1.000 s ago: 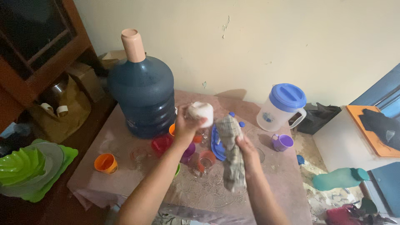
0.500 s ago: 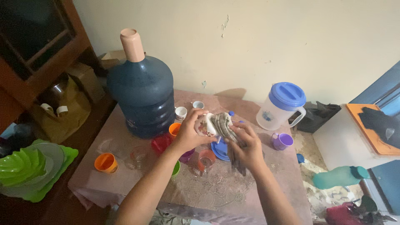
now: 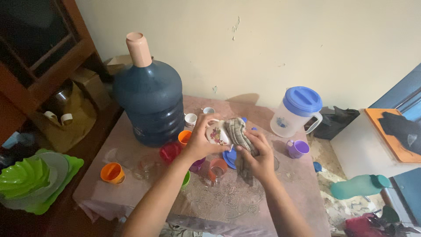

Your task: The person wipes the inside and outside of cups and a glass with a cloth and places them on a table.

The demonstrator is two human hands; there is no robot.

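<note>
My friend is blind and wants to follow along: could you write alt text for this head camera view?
A person's left hand holds a white flowered cup on its side while the right hand presses a striped cloth into it, above a table crowded with small coloured cups. A big blue water bottle stands behind on the left, a clear jug with a blue lid on the right.

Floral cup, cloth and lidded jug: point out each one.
floral cup [image 3: 217,134], head view, on its patterned side.
cloth [image 3: 239,131], head view, on the bunched folds.
lidded jug [image 3: 287,120], head view, on its clear body.

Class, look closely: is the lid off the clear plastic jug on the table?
No: the jug stands with its blue lid seated on top.
</note>
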